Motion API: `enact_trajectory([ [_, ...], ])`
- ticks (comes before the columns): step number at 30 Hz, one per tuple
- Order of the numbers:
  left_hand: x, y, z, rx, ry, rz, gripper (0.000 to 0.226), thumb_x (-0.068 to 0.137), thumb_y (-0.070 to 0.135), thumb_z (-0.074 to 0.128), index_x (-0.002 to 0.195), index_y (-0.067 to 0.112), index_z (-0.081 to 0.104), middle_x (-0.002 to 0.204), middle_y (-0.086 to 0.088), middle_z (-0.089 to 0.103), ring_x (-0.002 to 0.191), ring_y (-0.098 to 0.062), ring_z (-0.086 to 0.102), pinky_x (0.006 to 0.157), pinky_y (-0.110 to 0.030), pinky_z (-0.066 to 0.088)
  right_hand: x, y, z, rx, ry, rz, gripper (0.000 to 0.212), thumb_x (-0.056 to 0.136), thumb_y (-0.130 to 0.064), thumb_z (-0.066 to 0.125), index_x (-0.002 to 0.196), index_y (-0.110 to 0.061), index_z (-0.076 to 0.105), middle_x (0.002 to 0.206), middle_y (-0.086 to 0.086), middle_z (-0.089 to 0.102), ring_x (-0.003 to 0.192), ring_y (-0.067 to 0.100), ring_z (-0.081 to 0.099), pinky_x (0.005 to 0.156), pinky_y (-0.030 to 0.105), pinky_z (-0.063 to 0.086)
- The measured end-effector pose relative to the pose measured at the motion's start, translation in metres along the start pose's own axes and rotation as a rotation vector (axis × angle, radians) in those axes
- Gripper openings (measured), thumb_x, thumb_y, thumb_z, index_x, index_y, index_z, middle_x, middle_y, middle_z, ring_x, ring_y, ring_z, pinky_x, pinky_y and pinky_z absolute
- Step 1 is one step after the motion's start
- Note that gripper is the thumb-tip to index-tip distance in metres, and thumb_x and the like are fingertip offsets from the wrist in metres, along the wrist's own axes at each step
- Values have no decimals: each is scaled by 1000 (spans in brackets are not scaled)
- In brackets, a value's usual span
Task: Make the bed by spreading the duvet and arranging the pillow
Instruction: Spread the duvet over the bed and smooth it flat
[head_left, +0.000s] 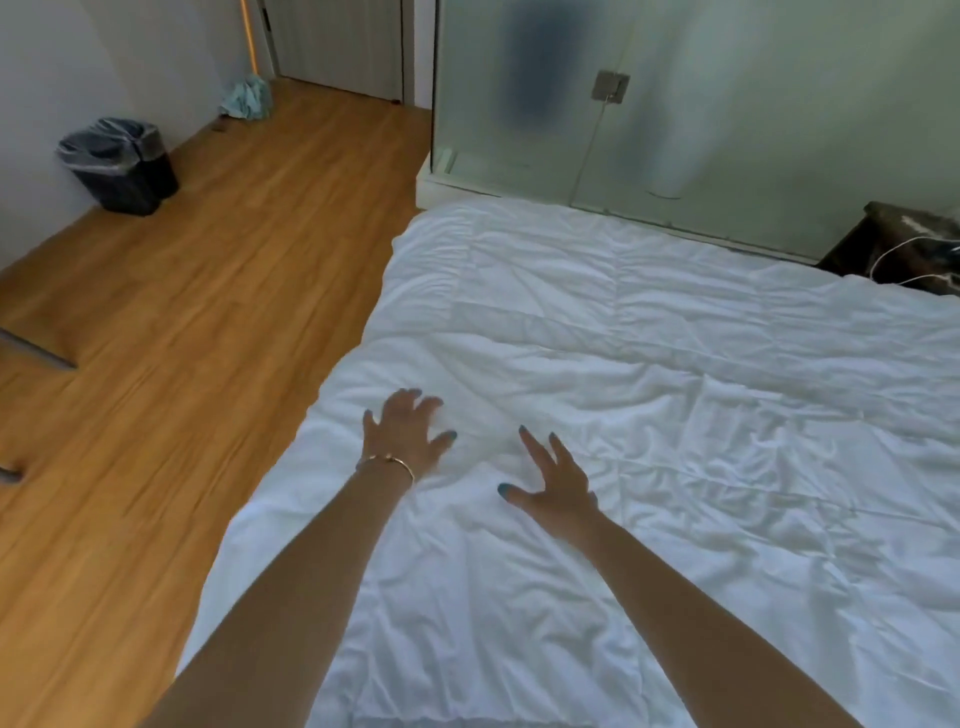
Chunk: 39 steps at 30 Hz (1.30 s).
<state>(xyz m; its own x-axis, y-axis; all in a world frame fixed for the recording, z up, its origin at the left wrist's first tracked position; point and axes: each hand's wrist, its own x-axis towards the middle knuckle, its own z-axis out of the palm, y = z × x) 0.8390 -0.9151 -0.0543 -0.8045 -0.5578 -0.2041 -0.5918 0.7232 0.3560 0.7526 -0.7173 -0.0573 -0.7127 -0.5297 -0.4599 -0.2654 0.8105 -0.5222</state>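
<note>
Reached forward over the bed with both bare forearms, from the near edge of the view. Spread flat across the mattress: white duvet (649, 415), wrinkled throughout, left edge hanging toward the wooden floor (197, 291), far edge close to the frosted glass partition (727, 104). Hovered or pressed at the duvet's left portion: left hand (405, 434), fingers splayed and blurred, gripping nothing, thin bracelet (387, 462) at the wrist. Lay just to its right, apart from it: right hand (558, 480), fingers straight and fanned, thumb out toward the left hand, pinching no fabric. Could not tell whether either palm touched the cloth. Stretched under and beyond both hands, the duvet, held by neither. Stood by the far left wall: black bin (122, 166) with a plastic liner. Farther back by the door: a crumpled blue cloth (248, 98). At the right edge: dark bedside table (904, 244) with white cables.
</note>
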Motion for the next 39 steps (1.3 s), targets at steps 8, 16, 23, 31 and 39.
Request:
enact_trajectory([
  [8,8,-8,69,84,-286,-212,128,49,87,61,131,59,-32,149,9,-41,140,-33,-31,98,-80,10,-8,88,12,-337,-138,112,94,77,-74,54,138,-64,-16,153,-16,-35,145,26,-25,112,68,9],
  [16,-46,48,99,108,-95,-308,67,99,38,35,153,32,-5,161,-3,-9,148,-27,-8,112,-62,10,-101,139,64,-431,139,193,60,91,-67,-8,148,-55,3,162,-12,0,148,30,11,102,72,26],
  [23,-308,126,197,11,-529,75,62,86,51,35,145,34,38,158,-12,20,144,-30,21,110,-60,13,-242,208,95,-504,126,306,60,94,-55,26,152,-39,23,160,-8,21,145,28,25,102,70,22],
  [31,-351,207,195,98,-617,-17,86,69,78,12,149,45,5,161,-7,6,145,-38,-2,105,-72,12,-321,270,60,-434,37,363,63,89,-66,32,148,-46,29,159,-9,24,146,29,23,108,66,19],
  [39,-336,309,247,398,-722,417,106,61,83,53,138,62,-15,150,11,-39,136,-38,-37,100,-75,-4,-308,433,-59,-379,26,407,55,98,-59,18,150,-50,2,161,-17,-9,150,22,-5,114,58,2],
])
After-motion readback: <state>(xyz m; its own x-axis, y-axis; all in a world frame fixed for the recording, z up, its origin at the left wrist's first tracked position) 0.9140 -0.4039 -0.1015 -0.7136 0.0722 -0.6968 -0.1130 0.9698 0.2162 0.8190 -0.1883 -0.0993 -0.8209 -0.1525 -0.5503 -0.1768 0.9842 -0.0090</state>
